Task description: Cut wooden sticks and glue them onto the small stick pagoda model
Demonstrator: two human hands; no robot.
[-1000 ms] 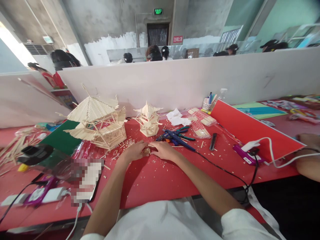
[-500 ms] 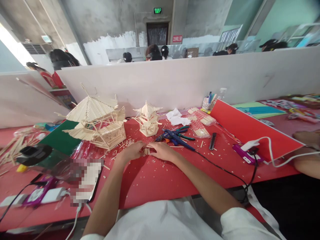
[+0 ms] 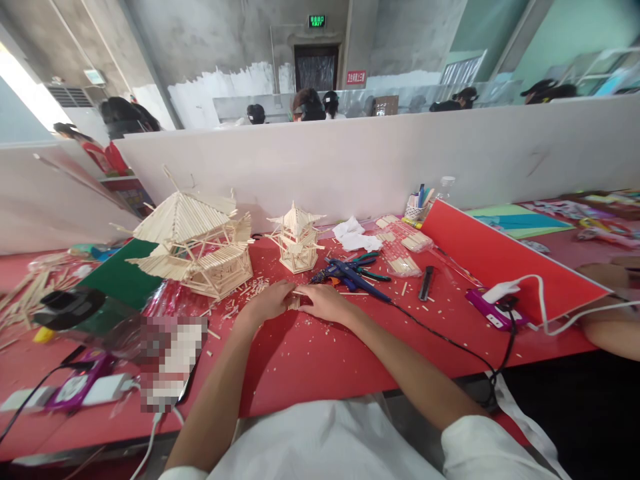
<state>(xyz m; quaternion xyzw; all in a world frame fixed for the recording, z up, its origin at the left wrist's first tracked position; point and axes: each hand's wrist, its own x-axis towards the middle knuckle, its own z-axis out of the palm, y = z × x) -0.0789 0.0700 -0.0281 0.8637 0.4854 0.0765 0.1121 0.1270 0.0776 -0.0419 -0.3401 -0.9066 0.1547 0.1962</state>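
Observation:
My left hand (image 3: 270, 301) and my right hand (image 3: 326, 303) meet low over the table, fingers curled inward. Between them a small row of short wooden sticks (image 3: 293, 302) shows, pinched from both sides; the fingertips partly cover it. Just beyond stands a small pavilion model (image 3: 297, 247) built of thin sticks. To the left is a larger stick pavilion (image 3: 195, 247) with a pitched roof. A blue glue gun (image 3: 350, 273) lies beside my right hand, next to green-handled pliers (image 3: 373, 272). Stick offcuts (image 3: 255, 288) are strewn near my left hand.
A box cutter (image 3: 426, 283), bagged sticks (image 3: 400, 243) and white tissue (image 3: 355, 235) lie to the right, before a red board (image 3: 510, 260). On the left are a dark-lidded bottle (image 3: 85, 313), a phone (image 3: 175, 360) and a purple power strip (image 3: 83, 383). A white partition (image 3: 350, 167) runs behind.
My left hand has turned slightly and its fingers have closed nearer to the right hand, covering more of the sticks. The rest of the table looks the same.

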